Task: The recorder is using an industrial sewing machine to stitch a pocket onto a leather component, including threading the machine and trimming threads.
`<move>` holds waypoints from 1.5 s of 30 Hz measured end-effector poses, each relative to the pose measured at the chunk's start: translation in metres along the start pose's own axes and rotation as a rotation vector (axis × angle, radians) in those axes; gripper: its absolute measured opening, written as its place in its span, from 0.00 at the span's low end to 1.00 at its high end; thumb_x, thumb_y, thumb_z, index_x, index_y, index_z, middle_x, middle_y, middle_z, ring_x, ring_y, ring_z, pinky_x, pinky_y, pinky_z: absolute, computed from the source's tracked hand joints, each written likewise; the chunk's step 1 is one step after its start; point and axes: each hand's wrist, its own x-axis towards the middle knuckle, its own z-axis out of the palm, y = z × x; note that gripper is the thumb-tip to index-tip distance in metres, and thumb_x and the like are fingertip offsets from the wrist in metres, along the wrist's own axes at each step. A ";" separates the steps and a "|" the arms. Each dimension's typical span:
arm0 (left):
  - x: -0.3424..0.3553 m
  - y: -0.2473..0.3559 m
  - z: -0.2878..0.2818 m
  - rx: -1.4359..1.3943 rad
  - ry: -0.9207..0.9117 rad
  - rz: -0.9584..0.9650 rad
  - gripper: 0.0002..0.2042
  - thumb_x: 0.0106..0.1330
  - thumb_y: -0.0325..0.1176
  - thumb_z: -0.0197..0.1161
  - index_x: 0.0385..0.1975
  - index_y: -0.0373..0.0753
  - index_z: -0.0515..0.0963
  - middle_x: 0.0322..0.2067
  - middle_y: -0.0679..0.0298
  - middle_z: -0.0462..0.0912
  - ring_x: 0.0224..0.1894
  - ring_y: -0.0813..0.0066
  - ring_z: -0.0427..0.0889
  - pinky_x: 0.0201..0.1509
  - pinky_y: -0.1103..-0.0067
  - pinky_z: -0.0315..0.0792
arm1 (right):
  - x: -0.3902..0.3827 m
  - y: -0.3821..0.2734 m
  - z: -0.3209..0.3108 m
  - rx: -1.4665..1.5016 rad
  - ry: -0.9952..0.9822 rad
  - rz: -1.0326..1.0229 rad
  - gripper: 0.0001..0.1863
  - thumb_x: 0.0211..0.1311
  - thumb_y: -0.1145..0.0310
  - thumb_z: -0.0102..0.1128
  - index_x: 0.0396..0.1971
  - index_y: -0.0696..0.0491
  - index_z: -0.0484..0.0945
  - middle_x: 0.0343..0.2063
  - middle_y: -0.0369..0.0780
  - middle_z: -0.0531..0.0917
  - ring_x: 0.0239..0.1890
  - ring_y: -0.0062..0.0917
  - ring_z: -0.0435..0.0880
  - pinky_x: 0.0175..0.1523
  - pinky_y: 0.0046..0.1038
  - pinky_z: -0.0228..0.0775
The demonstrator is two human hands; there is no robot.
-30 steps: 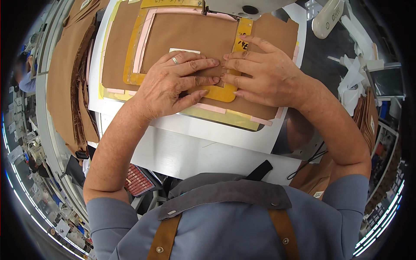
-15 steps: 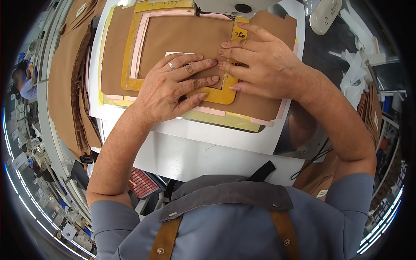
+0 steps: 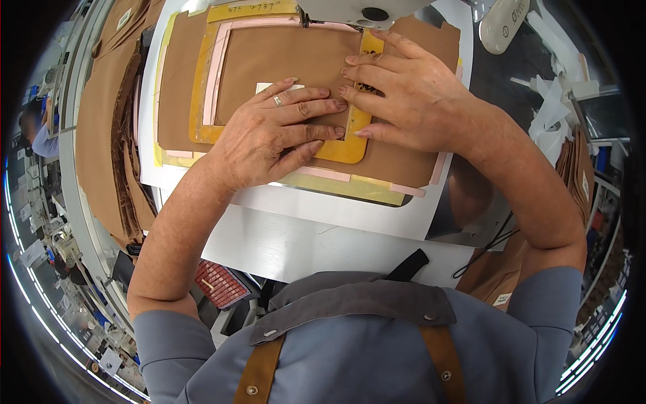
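Observation:
A brown fabric panel [image 3: 289, 57] lies flat, framed by a yellow template frame [image 3: 336, 151] with pink strips along its inner edge. Palm down, my left hand [image 3: 269, 131] rests over the panel and the frame's near side, its fingers stretched toward the right. My right hand [image 3: 410, 91] lies across the frame's right side, fingers spread and their tips at the panel's edge. Both hands press flat and grasp nothing. Partly under my left fingers is a small white label [image 3: 269, 87]. The sewing machine head [image 3: 356, 12] stands just beyond the panel.
A white sheet [image 3: 377, 219] lies beneath the template on the white table [image 3: 269, 246]. Stacked brown fabric pieces [image 3: 101, 148] hang at the left, with more brown fabric [image 3: 572, 175] at the right. A white oblong device [image 3: 503, 25] sits at the far right, near crumpled white material [image 3: 552, 114].
My left hand has shifted slightly right, its fingertips nearer the frame's right side. The right hand's fingers have moved a little, with the uppermost one slightly farther away.

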 end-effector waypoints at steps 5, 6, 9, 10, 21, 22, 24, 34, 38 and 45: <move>-0.003 0.000 0.002 0.014 0.023 0.002 0.13 0.65 0.36 0.61 0.47 0.50 0.85 0.60 0.66 0.79 0.65 0.62 0.74 0.72 0.57 0.61 | -0.005 -0.026 -0.005 0.152 0.160 -0.021 0.17 0.50 0.57 0.68 0.37 0.51 0.82 0.35 0.35 0.81 0.46 0.25 0.82 0.68 0.42 0.63; -0.002 0.000 0.002 0.010 0.027 0.007 0.13 0.65 0.36 0.61 0.47 0.50 0.85 0.60 0.66 0.79 0.65 0.63 0.73 0.72 0.57 0.61 | -0.007 -0.030 -0.003 0.210 0.187 -0.013 0.15 0.48 0.60 0.68 0.35 0.52 0.83 0.34 0.36 0.81 0.44 0.25 0.82 0.67 0.42 0.65; -0.001 0.001 0.001 0.031 -0.002 -0.023 0.13 0.65 0.38 0.62 0.48 0.51 0.85 0.61 0.73 0.77 0.67 0.70 0.70 0.75 0.59 0.58 | -0.009 -0.032 0.001 0.152 0.165 -0.038 0.10 0.48 0.65 0.67 0.31 0.52 0.82 0.31 0.35 0.81 0.42 0.24 0.82 0.64 0.40 0.68; -0.001 0.000 0.001 0.031 -0.002 -0.022 0.13 0.65 0.38 0.62 0.48 0.51 0.85 0.61 0.73 0.77 0.67 0.70 0.70 0.75 0.59 0.58 | -0.010 -0.033 0.002 0.151 0.164 -0.037 0.10 0.48 0.65 0.67 0.31 0.52 0.82 0.31 0.35 0.81 0.42 0.24 0.82 0.64 0.40 0.68; -0.003 -0.003 0.000 -0.063 -0.016 -0.066 0.24 0.65 0.41 0.61 0.60 0.41 0.71 0.55 0.56 0.79 0.66 0.59 0.71 0.74 0.55 0.54 | 0.001 -0.034 0.005 0.305 0.081 -0.001 0.11 0.47 0.68 0.66 0.33 0.53 0.81 0.38 0.36 0.82 0.46 0.29 0.81 0.61 0.39 0.68; -0.004 -0.003 0.000 -0.062 -0.014 -0.072 0.24 0.65 0.41 0.61 0.60 0.41 0.71 0.55 0.56 0.79 0.66 0.59 0.71 0.74 0.55 0.54 | 0.002 -0.034 0.005 0.308 0.081 -0.007 0.11 0.47 0.68 0.66 0.33 0.53 0.81 0.38 0.36 0.82 0.46 0.29 0.81 0.61 0.39 0.68; -0.005 -0.004 0.001 -0.094 0.007 -0.092 0.23 0.65 0.40 0.61 0.58 0.39 0.70 0.56 0.56 0.78 0.65 0.57 0.72 0.74 0.55 0.55 | 0.004 -0.033 0.006 0.339 0.117 -0.009 0.09 0.47 0.68 0.66 0.29 0.54 0.80 0.35 0.36 0.81 0.44 0.26 0.80 0.59 0.33 0.69; -0.005 -0.004 0.001 -0.096 0.035 -0.078 0.25 0.64 0.39 0.62 0.59 0.38 0.68 0.57 0.55 0.78 0.62 0.55 0.73 0.72 0.54 0.57 | 0.006 -0.033 0.005 0.377 0.076 0.028 0.09 0.50 0.67 0.66 0.30 0.53 0.79 0.36 0.36 0.80 0.46 0.27 0.78 0.58 0.33 0.68; -0.002 -0.004 0.000 -0.251 0.090 -0.136 0.28 0.61 0.38 0.65 0.61 0.39 0.68 0.58 0.56 0.77 0.63 0.55 0.73 0.71 0.58 0.60 | 0.008 -0.032 0.006 0.381 0.030 0.019 0.08 0.50 0.67 0.66 0.29 0.53 0.80 0.34 0.34 0.80 0.44 0.27 0.78 0.54 0.31 0.69; 0.012 -0.022 -0.014 -0.105 0.264 -0.077 0.27 0.55 0.32 0.65 0.59 0.42 0.74 0.58 0.59 0.77 0.64 0.57 0.72 0.72 0.61 0.59 | 0.010 -0.033 0.006 0.389 0.076 0.006 0.07 0.48 0.67 0.66 0.27 0.52 0.79 0.33 0.34 0.80 0.44 0.26 0.78 0.52 0.30 0.69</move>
